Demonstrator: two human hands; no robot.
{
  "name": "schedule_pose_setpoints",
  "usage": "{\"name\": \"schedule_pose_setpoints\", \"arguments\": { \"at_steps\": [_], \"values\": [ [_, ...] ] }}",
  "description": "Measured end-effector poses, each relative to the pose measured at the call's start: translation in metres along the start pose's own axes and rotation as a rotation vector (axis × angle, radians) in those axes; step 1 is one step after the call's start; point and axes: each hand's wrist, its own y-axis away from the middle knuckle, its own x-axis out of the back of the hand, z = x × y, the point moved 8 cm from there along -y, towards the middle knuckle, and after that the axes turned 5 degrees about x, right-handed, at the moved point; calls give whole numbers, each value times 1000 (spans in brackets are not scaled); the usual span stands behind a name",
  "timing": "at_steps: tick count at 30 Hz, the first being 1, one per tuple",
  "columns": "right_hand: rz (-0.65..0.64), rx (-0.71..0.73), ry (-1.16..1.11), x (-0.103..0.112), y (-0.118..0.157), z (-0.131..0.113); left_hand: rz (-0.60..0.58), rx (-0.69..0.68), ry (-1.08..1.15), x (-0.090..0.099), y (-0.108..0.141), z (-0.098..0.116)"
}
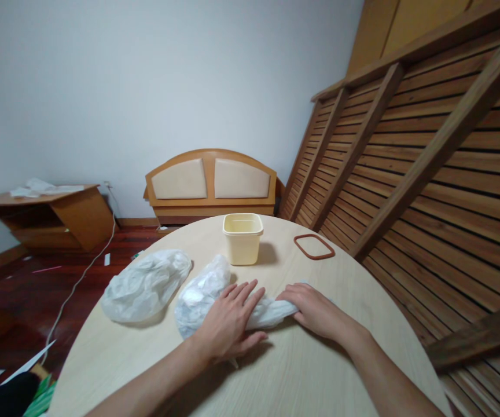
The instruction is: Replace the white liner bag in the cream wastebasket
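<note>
A white, translucent plastic bag point(202, 294) lies across the middle of the round table, bulky on its left and narrowed on its right. Pressed on top of it is my left hand point(232, 321), its fingers spread. My right hand point(313, 308) is closed around the bag's narrow right end. Another crumpled white plastic bag point(148, 285) rests to the left, touched by neither hand. Behind the middle bag stands a pale yellow square bin point(243, 240), upright. A reddish-brown rounded square ring point(314, 247) lies flat to the right of the bin.
The round light-wood table point(354, 301) has its far edge near a wooden headboard point(210, 179). Slatted wooden panels point(389, 150) lean along the right. At the left are a low cabinet point(65, 220) and a white cable point(78, 281) on the floor.
</note>
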Motion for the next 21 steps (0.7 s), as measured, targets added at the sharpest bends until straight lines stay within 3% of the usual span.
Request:
{"name": "schedule_pose_setpoints", "arguments": {
  "at_steps": [5, 12, 17, 21],
  "values": [
    [2, 50, -55, 4, -1, -18, -54, -4, 82, -15, -17, 16],
    [45, 42, -73, 14, 2, -16, -146, 25, -17, -39, -26, 4],
    [49, 36, -51, 17, 2, -13, -170, 65, 51, -32, -24, -10],
    [31, 40, -89, 15, 0, -15, -251, 77, 280, -15, -24, -15]
  ]
}}
